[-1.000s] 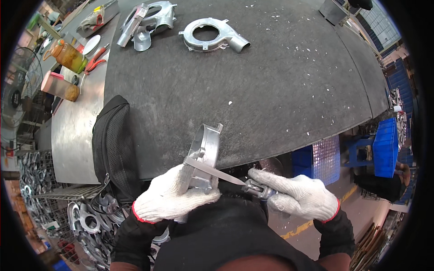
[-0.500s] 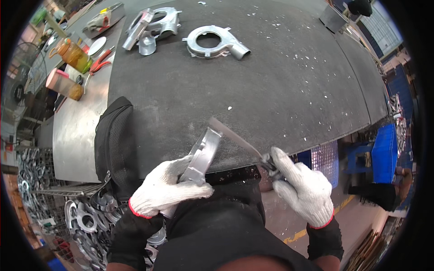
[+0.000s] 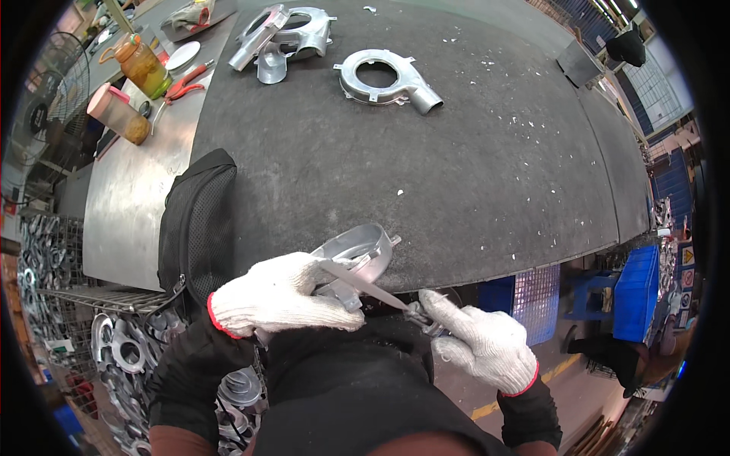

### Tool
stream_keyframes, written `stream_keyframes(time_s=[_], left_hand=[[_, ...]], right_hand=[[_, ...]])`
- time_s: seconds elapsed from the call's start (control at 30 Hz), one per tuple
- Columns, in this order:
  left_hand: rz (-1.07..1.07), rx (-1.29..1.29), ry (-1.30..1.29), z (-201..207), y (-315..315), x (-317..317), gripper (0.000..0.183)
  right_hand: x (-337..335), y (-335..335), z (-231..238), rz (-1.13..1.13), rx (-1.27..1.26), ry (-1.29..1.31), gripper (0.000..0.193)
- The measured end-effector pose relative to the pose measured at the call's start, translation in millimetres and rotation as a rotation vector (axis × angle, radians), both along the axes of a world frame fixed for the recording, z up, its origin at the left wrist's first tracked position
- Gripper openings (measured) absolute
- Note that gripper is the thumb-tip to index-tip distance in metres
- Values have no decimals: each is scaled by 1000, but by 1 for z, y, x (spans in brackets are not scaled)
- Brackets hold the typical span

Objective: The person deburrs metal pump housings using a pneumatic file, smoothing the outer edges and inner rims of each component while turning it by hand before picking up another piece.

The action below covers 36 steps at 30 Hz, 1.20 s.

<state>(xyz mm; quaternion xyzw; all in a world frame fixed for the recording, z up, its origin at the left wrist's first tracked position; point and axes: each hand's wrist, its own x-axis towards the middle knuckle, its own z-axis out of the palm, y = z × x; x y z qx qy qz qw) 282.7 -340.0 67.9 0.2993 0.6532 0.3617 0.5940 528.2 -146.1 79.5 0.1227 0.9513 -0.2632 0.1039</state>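
Note:
My left hand [image 3: 270,298], in a white knit glove with a red cuff, is closed around a silvery cast-metal blower housing [image 3: 376,261] at the table's near edge. The housing is tilted, its curved wall facing up and away from me. In the other glove, my right hand [image 3: 490,351] grips the handle of a flat metal file [image 3: 374,291]. The file's blade points left across the near side of the housing, close to my left fingers. Whether it touches the metal I cannot tell.
Several similar housings [image 3: 378,76] lie at the table's [image 3: 487,175] far side among scattered chips. A black mesh bag [image 3: 199,220] lies at the left, near red-handled pliers [image 3: 185,85] and bottles [image 3: 141,67]. Wire baskets of castings [image 3: 125,357] stand lower left; a blue bin [image 3: 636,292] is right.
The housing has been turned in my left hand, so its rounded wall now shows. My right hand has lowered and moved left, bringing the file across the housing's near side. The view has shifted slightly.

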Motion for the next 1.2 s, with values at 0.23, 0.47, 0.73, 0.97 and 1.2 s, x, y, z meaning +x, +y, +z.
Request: stream_keyframes(time_s=[0.23, 0.47, 0.73, 0.97, 1.2], left_hand=[[-101, 35, 123, -1, 0, -7, 49], [-352, 57, 217, 4, 1, -16, 56], [-695, 20, 429, 3, 11, -12, 69], [-794, 385, 528, -36, -9, 6, 70], [-914, 318, 729, -34, -11, 18, 70]], right_hand=[[-1, 1, -4, 27, 92, 68, 68], [3, 9, -13, 156, 119, 88, 69], [4, 29, -35, 164, -576, -70, 61], [-5, 40, -50, 294, -842, -550, 54], [-11, 42, -30, 200, -753, -661, 48]])
